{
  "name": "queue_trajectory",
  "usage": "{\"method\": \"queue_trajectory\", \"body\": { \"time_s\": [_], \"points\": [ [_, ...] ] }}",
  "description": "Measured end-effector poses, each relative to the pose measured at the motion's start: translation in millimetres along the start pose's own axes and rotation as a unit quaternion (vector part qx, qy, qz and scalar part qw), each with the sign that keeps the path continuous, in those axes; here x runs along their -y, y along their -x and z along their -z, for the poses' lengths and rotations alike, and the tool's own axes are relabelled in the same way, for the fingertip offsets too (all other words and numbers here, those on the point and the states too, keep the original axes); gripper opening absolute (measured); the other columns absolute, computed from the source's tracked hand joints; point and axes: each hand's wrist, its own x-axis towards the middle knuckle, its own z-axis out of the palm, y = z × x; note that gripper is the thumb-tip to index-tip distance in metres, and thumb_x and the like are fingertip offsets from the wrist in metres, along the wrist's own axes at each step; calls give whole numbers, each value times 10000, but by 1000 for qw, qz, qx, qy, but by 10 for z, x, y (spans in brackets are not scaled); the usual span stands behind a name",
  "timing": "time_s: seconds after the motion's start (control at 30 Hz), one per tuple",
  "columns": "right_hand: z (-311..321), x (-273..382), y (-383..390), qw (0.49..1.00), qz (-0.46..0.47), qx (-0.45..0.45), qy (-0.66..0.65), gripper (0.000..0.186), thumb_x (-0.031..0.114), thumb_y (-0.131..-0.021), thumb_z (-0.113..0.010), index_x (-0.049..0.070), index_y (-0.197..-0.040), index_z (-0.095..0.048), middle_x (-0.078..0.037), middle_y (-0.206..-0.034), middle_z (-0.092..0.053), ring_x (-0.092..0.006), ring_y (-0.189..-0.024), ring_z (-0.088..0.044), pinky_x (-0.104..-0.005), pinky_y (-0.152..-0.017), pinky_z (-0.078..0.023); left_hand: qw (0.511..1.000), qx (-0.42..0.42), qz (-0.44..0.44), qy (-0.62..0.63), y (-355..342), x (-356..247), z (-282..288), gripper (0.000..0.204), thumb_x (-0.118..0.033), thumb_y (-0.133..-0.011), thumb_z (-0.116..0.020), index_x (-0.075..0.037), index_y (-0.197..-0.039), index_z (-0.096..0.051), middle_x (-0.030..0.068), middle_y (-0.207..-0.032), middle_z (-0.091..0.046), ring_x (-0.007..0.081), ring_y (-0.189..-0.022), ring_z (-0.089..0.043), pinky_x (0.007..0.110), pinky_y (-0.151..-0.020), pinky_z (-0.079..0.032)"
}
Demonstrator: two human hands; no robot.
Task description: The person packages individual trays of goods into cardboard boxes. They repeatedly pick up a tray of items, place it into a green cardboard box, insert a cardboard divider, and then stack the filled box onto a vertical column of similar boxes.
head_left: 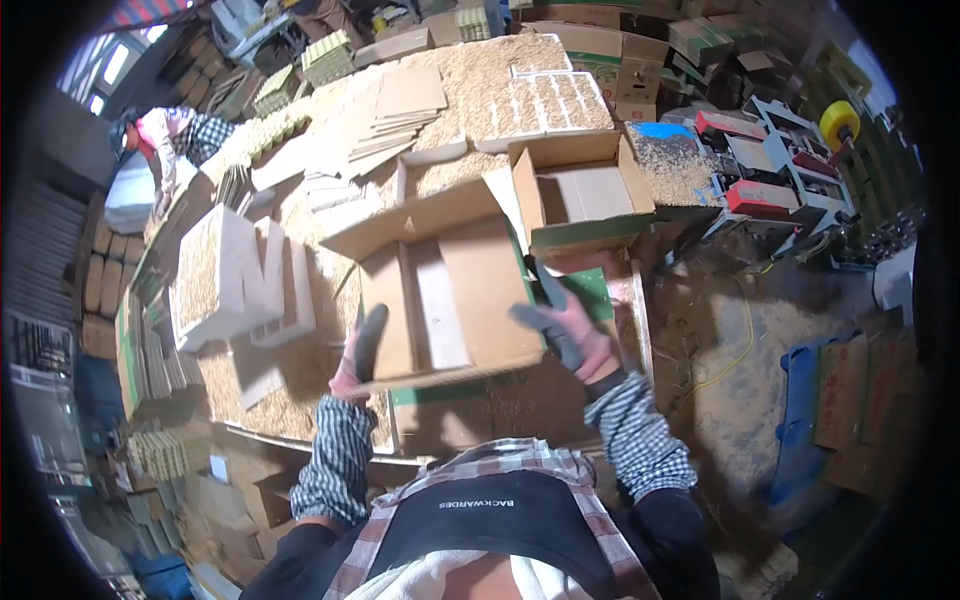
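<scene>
An open cardboard box [470,262] is tilted between my hands, with its flaps up and a pale strip showing on its bottom. My left hand [360,352], in a pink and dark grey glove, is closed on its near left side. At the right side, my right hand [572,330] grips the wall, thumb over the edge and fingers outside. Just beyond it stands a second open cardboard box [590,234] with a light bottom. Under the held box lies more brown and green cardboard [480,412].
Left of my hands stand white foam blocks [240,275] with a sawdust-like filling. Flat cardboard sheets [412,95] and a filled white divided tray [550,105] lie farther back. A person [170,140] bends at far left. A machine with red parts [760,197] stands right.
</scene>
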Motion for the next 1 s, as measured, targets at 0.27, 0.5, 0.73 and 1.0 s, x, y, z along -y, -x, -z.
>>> {"method": "queue_trajectory", "body": {
  "time_s": [0.27,0.5,0.73,1.0],
  "points": [
    [2988,-908,-819,887,-34,-317,334,332,183,-762,-707,105,-1081,-652,-91,-1072,-682,-252,-1019,-625,-421,-971,-418,997,28,-61,30,-1660,72,-1799,482,-147,-976,-562,-3,-1407,-400,129,-1250,-594,211,-1147,-589,297,-1002,-467],
    [2683,-1385,-1029,670,-109,-175,713,336,136,-754,-672,93,-1087,-668,-74,-1097,-689,-324,-1154,-530,-405,-1000,-417,948,245,-11,-201,-2220,345,-2626,661,-445,-895,-653,-23,-1364,-456,100,-1222,-591,194,-1077,-590,325,-919,-488],
    [2456,-332,-820,720,166,-554,385,450,61,-815,-639,-26,-1246,-540,-208,-1205,-599,-341,-1179,-551,-395,-1040,-406,924,163,93,-334,-1858,-241,-2393,912,-665,-872,-533,-159,-1545,-182,105,-1525,-332,309,-1303,-417,445,-973,-414],
    [1343,879,-1976,848,37,-45,526,426,275,-893,-638,51,-1251,-580,-155,-1127,-663,-271,-1047,-627,-352,-919,-481,961,205,103,-157,-1591,-163,-2477,639,-323,-913,-644,-146,-1454,-354,41,-1134,-619,157,-1020,-576,325,-841,-489]
  ]
}}
